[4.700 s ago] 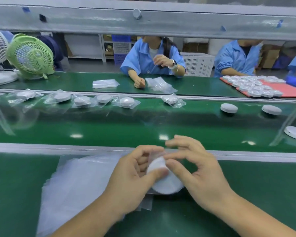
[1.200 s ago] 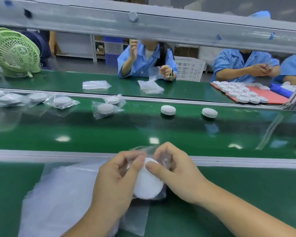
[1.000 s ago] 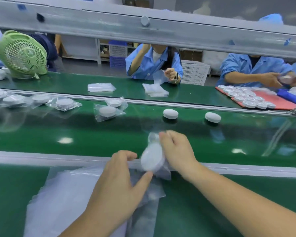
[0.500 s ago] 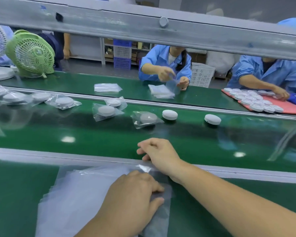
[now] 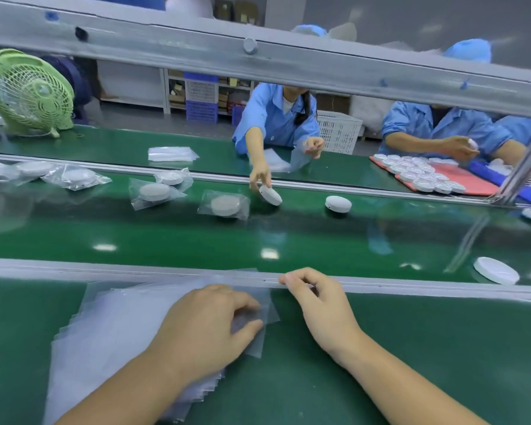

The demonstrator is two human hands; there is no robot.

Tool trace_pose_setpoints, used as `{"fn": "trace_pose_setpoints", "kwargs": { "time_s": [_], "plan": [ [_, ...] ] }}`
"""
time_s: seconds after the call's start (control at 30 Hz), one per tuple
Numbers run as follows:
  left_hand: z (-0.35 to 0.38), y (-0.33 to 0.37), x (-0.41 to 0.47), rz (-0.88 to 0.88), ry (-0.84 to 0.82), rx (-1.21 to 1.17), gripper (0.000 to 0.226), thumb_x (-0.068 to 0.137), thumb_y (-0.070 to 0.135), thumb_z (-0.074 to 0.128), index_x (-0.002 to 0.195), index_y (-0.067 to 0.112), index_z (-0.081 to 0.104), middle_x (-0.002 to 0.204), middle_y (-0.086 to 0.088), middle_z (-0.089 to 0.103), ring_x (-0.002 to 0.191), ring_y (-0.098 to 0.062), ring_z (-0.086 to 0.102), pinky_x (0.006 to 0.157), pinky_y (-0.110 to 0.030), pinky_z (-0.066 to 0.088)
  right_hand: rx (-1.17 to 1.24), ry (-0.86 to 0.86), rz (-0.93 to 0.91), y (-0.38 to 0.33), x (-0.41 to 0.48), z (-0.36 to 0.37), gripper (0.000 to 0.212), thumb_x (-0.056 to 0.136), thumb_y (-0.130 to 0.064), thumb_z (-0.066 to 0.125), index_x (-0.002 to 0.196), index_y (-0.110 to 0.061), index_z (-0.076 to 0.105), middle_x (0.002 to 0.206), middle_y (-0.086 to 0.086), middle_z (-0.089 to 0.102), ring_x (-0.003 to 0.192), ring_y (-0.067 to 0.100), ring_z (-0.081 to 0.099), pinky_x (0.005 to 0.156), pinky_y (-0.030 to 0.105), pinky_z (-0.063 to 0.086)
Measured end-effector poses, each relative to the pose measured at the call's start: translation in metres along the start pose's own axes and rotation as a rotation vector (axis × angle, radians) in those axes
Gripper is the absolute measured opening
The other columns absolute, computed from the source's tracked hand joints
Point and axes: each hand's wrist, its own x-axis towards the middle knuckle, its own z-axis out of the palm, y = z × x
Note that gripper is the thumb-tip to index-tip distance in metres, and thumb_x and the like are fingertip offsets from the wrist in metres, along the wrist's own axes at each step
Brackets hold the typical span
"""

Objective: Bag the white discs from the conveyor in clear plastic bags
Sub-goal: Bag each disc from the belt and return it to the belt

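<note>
Factory packing line: green conveyor (image 5: 258,234), blue-smocked workers (image 5: 276,118) opposite.

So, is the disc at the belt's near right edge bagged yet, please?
Not bagged: the white disc lies bare on the belt, no plastic around it.

Left hand (image 5: 206,326) palm down, fingers slightly bent; right hand (image 5: 319,305) loosely curled, holding nothing.

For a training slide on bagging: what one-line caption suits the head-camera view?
Left hand rests on the bag stack, right hand empty by the rail, bare white discs on the conveyor.
</note>
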Motion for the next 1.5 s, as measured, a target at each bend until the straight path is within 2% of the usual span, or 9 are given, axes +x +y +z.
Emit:
{"fn": "trace_pose_setpoints", "kwargs": {
  "time_s": [0.23,0.4,0.5,0.6,0.8,1.0,1.17,1.37,1.5],
  "plan": [
    [0.000,0.008,-0.002,-0.018,-0.058,-0.011,0.027,0.091,0.066,0.052,0.105,0.053,0.071,0.137,0.032,0.056,0.138,-0.001,0.042,0.111,-0.027,0.034,0.102,0.086,0.056,0.009,0.002,-0.002,0.024,0.093,-0.041,0.062,0.077,-0.029,0.075,0.086,-0.010,0.077,0.088,0.007,0.069,0.084,0.033,0.053],
    [0.000,0.012,-0.002,-0.024,-0.053,0.011,0.028,0.091,0.066,0.051,0.098,0.049,0.071,0.137,0.034,0.053,0.136,0.005,0.042,0.112,-0.030,0.034,-0.016,0.021,0.010,0.010,0.003,-0.001,0.023,0.081,-0.049,0.058,0.077,-0.031,0.072,0.083,-0.012,0.075,0.085,0.013,0.068,0.078,0.025,0.052],
    [-0.005,0.013,-0.001,-0.011,-0.060,0.045,0.027,0.090,0.065,0.051,0.090,0.044,0.067,0.123,0.031,0.063,0.123,0.006,0.050,0.106,-0.030,0.038,-0.263,-0.063,-0.101,0.010,-0.001,0.003,0.018,0.085,-0.059,0.056,0.092,-0.049,0.071,0.097,-0.032,0.069,0.100,-0.003,0.061,0.086,0.015,0.047],
    [-0.011,0.016,-0.001,-0.008,-0.055,0.091,0.029,0.089,0.064,0.051,0.079,0.037,0.058,0.090,0.023,0.064,0.092,0.000,0.054,0.094,-0.028,0.040,-0.494,-0.127,-0.251,0.009,-0.006,0.012,0.037,0.089,-0.069,0.048,0.117,-0.050,0.064,0.102,-0.042,0.064,0.111,-0.008,0.049,0.098,0.018,0.040],
    [-0.024,0.019,0.000,-0.054,-0.160,0.142,0.028,0.086,0.064,0.054,0.081,0.038,0.061,0.089,0.020,0.063,0.089,-0.006,0.058,0.073,-0.027,0.040,-0.466,-0.125,-0.296,0.003,-0.009,0.010,0.017,0.093,-0.066,0.045,0.093,-0.058,0.060,0.090,-0.031,0.066,0.094,-0.002,0.057,0.079,0.022,0.044],
    [-0.032,0.015,0.002,-0.087,-0.141,0.159,0.025,0.072,0.056,0.051,0.080,0.039,0.068,0.081,0.021,0.067,0.080,-0.002,0.060,0.071,-0.023,0.045,-0.505,-0.131,-0.382,0.003,-0.012,0.012,0.026,0.093,-0.059,0.049,0.092,-0.041,0.068,0.077,-0.020,0.066,0.092,0.003,0.054,0.092,0.021,0.038],
    [-0.033,0.011,0.007,-0.228,0.006,-0.067,0.025,0.063,0.061,0.053,0.083,0.053,0.064,0.087,0.029,0.070,0.082,0.003,0.064,0.071,-0.027,0.056,-0.454,-0.172,-0.376,0.004,-0.013,0.009,0.025,0.092,-0.053,0.052,0.086,-0.036,0.069,0.073,-0.016,0.065,0.086,0.004,0.056,0.086,0.020,0.039],
    [-0.014,0.015,0.001,-0.042,-0.033,0.065,0.034,0.084,0.067,0.043,0.100,0.051,0.069,0.103,0.032,0.067,0.104,0.001,0.058,0.085,-0.026,0.049,-0.325,0.033,-0.253,0.003,-0.010,0.005,0.039,0.094,-0.057,0.045,0.082,-0.027,0.068,0.073,-0.012,0.068,0.073,0.010,0.062,0.071,0.032,0.051],
    [-0.004,0.018,0.000,0.021,-0.080,0.110,0.031,0.093,0.067,0.045,0.111,0.057,0.068,0.124,0.038,0.059,0.121,0.004,0.049,0.099,-0.026,0.041,-0.083,0.098,-0.037,0.006,0.000,-0.002,0.033,0.092,-0.055,0.048,0.085,-0.034,0.072,0.073,-0.015,0.072,0.066,-0.001,0.060,0.061,0.013,0.042]
  ]
}}
